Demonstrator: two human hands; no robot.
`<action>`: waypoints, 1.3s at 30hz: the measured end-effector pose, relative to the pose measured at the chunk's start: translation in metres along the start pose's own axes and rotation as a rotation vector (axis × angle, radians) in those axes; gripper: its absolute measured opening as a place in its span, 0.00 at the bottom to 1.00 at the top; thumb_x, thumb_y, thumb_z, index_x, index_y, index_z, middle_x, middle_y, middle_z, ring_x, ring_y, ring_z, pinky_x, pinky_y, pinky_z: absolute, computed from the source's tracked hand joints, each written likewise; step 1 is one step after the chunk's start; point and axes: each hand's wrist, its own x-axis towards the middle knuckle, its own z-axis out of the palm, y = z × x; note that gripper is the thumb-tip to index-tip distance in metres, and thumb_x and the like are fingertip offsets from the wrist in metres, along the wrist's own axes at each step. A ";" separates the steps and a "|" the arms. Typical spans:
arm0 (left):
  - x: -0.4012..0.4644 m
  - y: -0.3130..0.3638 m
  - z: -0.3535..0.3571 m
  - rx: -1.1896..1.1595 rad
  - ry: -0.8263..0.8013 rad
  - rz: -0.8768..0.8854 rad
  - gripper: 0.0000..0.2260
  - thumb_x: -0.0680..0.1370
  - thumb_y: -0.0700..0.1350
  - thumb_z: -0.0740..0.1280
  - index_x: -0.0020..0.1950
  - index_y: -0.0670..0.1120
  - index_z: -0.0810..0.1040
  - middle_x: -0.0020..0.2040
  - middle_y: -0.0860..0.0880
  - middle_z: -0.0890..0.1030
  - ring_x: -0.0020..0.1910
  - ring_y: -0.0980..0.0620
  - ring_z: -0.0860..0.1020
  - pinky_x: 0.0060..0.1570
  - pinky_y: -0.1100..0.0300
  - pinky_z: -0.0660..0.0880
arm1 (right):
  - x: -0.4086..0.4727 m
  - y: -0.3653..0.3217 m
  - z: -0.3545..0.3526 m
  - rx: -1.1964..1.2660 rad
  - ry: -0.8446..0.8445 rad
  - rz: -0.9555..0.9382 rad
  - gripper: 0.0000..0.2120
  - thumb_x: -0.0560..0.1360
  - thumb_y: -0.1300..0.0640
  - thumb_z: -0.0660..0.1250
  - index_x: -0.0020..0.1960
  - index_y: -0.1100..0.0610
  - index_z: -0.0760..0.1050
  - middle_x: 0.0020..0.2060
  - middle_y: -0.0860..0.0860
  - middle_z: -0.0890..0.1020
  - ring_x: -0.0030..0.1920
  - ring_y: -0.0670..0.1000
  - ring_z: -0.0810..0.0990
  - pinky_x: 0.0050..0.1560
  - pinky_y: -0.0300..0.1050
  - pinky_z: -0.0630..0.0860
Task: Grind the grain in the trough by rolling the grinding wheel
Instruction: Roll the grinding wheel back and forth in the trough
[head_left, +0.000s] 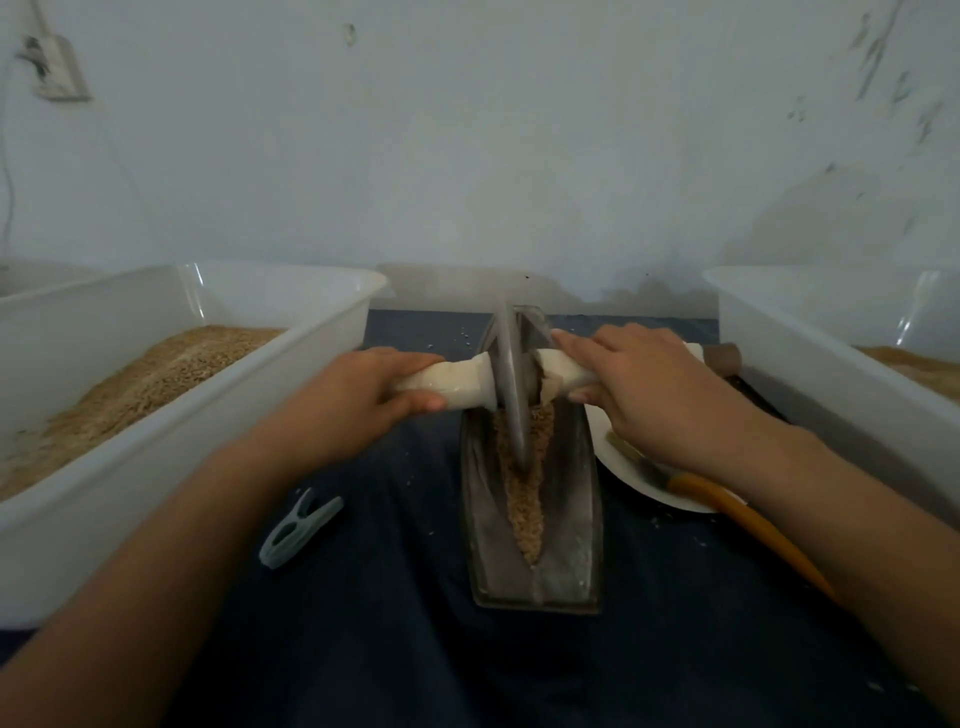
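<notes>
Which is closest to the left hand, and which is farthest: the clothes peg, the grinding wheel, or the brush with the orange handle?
From the left hand, in the head view:
1. Grinding wheel, just to its right, on the handle it grips.
2. Clothes peg, below it on the blue cloth.
3. Brush, far right, past the trough.

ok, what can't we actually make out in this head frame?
- Far end of the trough: hidden behind the grinding wheel and the right hand.
- Right end of the axle: only a brown stub shows past that hand.
- Brush bristles on the white plate: partly under the right forearm.
- Right tub contents: cut off by the frame edge.
- How fine the grain is: too blurred.
- Left hand grip: palm side hidden.
</notes>
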 end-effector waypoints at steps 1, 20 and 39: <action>0.001 0.000 0.003 0.022 0.037 0.018 0.19 0.77 0.49 0.66 0.68 0.51 0.72 0.56 0.48 0.78 0.52 0.53 0.74 0.49 0.64 0.64 | 0.000 0.002 0.003 -0.006 0.024 0.003 0.27 0.80 0.48 0.55 0.76 0.50 0.50 0.60 0.50 0.71 0.58 0.50 0.68 0.56 0.45 0.62; -0.002 0.006 -0.004 0.055 -0.014 -0.015 0.17 0.76 0.51 0.66 0.64 0.49 0.75 0.54 0.49 0.79 0.52 0.51 0.76 0.50 0.61 0.67 | 0.000 0.004 -0.010 0.128 -0.103 0.008 0.24 0.79 0.48 0.57 0.74 0.47 0.57 0.58 0.50 0.74 0.57 0.50 0.71 0.56 0.46 0.67; -0.010 0.009 -0.025 -0.093 -0.174 0.078 0.15 0.72 0.62 0.65 0.56 0.60 0.77 0.51 0.57 0.82 0.49 0.61 0.77 0.50 0.67 0.70 | -0.010 0.005 -0.031 0.255 -0.345 0.003 0.22 0.78 0.47 0.60 0.71 0.43 0.62 0.53 0.48 0.76 0.51 0.49 0.74 0.51 0.46 0.71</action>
